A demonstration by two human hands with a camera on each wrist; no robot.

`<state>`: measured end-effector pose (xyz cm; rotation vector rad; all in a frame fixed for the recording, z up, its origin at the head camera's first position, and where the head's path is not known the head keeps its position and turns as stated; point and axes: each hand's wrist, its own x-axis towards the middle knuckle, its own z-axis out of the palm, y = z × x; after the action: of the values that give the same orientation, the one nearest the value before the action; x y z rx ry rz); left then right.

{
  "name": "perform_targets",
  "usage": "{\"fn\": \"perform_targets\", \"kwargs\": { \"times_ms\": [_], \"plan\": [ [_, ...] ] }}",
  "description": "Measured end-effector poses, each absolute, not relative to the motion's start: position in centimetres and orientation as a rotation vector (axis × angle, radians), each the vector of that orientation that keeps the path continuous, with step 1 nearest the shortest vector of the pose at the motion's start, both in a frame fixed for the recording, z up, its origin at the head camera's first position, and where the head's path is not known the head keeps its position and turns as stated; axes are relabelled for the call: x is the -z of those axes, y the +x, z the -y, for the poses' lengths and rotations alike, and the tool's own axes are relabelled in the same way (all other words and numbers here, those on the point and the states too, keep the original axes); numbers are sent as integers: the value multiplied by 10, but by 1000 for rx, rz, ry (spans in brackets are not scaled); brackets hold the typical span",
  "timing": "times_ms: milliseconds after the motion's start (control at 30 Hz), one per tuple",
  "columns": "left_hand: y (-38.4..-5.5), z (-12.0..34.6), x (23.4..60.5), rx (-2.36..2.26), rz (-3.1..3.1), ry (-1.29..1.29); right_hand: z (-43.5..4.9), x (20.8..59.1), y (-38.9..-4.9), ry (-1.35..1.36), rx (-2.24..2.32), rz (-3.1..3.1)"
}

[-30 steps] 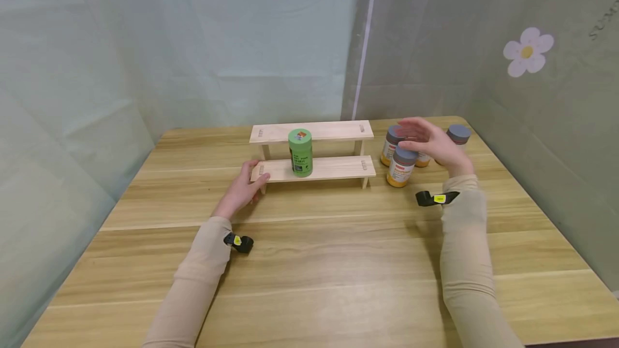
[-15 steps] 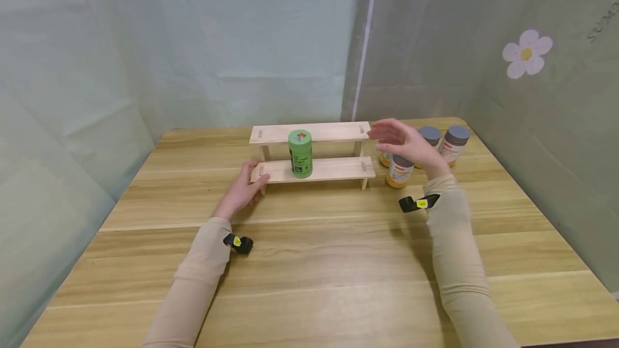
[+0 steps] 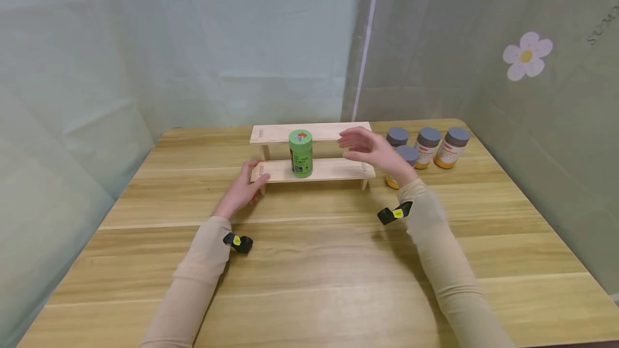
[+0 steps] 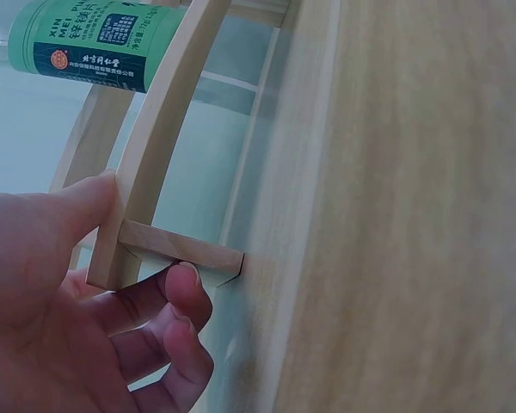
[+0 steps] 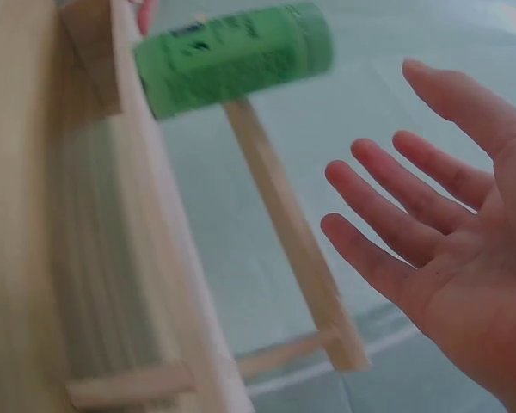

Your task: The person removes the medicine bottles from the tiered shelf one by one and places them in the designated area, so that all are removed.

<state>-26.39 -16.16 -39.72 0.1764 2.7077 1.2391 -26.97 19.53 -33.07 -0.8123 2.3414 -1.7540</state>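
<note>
A green lidded canister [image 3: 301, 153] stands upright on the lower step of a two-tier wooden shelf [image 3: 333, 168]. My left hand [image 3: 242, 188] grips the left end of that lower step; the left wrist view has the thumb on top of the board [image 4: 150, 163] and fingers curled beneath it. Over the right part of the shelf hovers my right hand [image 3: 374, 150], its fingers spread and gently bent around nothing. In the right wrist view the palm faces the canister [image 5: 241, 56], with a gap between them.
Several bottles with grey-blue lids and orange bottoms, such as this bottle [image 3: 452, 147], stand at the table's back right. The nearest bottle [image 3: 407, 154] is partly hidden by my right wrist. Pale cloth [image 3: 261, 42] hangs behind the wooden table [image 3: 309, 262].
My right hand has moved left, away from above the bottles to over the shelf's right end, uncovering more bottles. The left hand and the canister have stayed in place.
</note>
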Motion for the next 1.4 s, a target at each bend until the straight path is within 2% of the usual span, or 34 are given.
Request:
{"fn": "perform_targets", "kwargs": {
  "times_ms": [133, 767, 1400],
  "plan": [
    [-264, 161, 397, -1244, -2709, 178, -183, 337, -271, -835, 1748, -2328],
    [-261, 158, 402, -1265, -2689, 195, -130, 360, -272, -630, 1902, -2279],
    [-265, 161, 398, -1270, -2692, 199, -92, 357, -275, -541, 1878, -2364]
  ]
}}
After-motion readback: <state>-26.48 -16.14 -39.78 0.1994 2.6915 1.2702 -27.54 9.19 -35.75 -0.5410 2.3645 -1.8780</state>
